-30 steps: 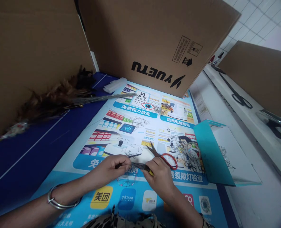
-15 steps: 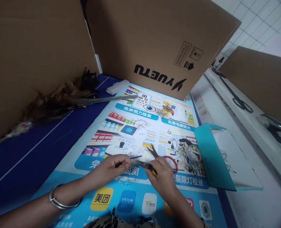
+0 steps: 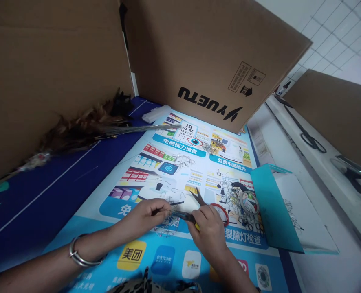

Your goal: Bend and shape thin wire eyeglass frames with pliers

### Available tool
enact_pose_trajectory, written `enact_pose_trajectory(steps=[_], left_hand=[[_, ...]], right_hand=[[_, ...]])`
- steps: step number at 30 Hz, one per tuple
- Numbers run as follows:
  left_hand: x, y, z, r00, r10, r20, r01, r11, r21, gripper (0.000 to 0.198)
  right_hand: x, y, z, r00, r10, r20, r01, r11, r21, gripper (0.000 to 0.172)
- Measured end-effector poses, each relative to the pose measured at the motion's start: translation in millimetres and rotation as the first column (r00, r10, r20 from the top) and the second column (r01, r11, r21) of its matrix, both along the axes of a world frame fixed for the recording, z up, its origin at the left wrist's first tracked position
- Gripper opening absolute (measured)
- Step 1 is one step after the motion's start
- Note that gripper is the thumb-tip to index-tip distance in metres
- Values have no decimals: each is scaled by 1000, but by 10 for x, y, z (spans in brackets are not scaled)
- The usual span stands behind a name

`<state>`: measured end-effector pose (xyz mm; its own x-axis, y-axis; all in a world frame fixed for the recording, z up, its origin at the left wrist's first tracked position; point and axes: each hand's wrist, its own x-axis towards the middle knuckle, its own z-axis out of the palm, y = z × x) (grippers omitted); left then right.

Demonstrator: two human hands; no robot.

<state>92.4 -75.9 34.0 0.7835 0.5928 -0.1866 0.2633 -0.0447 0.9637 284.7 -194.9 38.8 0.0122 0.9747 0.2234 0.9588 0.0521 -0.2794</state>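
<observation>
My left hand (image 3: 151, 212), a silver bangle (image 3: 78, 253) on its wrist, is closed in a pinch on a thin wire piece, mostly hidden by the fingertips. From the right, my right hand (image 3: 209, 228) is wrapped round pliers (image 3: 182, 215) with a yellow grip. Their jaws meet the left fingertips; whether they clamp the wire is too small to tell. Just beyond the right hand lie scissors (image 3: 221, 214) with red handles, blades pointing away. Several bent wire bits (image 3: 168, 231) lie beneath and around the hands on the printed sheet (image 3: 91, 224).
A tangled pile of wire pieces with rings (image 3: 243, 199) lies right of the scissors, beside a teal open box (image 3: 275, 211). Brown feathers on long stems (image 3: 82, 126) lie at left. Cardboard panels (image 3: 211, 53) stand behind; black scissors (image 3: 311, 140) rest on the right ledge.
The view has shifted slightly, so the surroundings sit a little lower and further right. The pliers' jaws have turned a little and sit closer to the left fingertips. Both hands keep their grip.
</observation>
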Motion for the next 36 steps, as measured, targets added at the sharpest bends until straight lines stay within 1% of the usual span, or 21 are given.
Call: enact_pose_trajectory(steps=[4,6,8,13,19,22,29,36], left_hand=[[-10,4,-1,1000,1,13,-1,1000,1,18],[-18,6,-4,1000,-9,22,9,1000,0,19],[-25,6,-12,999,-23,26,23,1000,4,19],[-32,-2,-21,999,-48,6,48,999,5,16],[-32,-4,25,997,-81,-10,82,997,17,15],[-35,-6,34,995,-100,-12,100,995,17,14],[-49,-19,5,991,-131,14,130,991,31,14],[-36,-52,-13,993,-108,54,109,994,-4,12]], right_hand=[[50,-4,3,998,-2,-67,7,997,79,6],[87,5,3,996,-21,-83,28,995,91,7],[114,19,1,997,-25,-69,30,996,80,7],[113,36,15,998,42,-41,-40,997,68,8],[85,23,60,994,90,-60,-92,996,-20,7],[82,21,63,992,111,-52,-114,992,-55,9],[74,14,61,992,127,-23,-128,989,-68,13],[61,-7,40,993,108,51,-105,993,-54,11]])
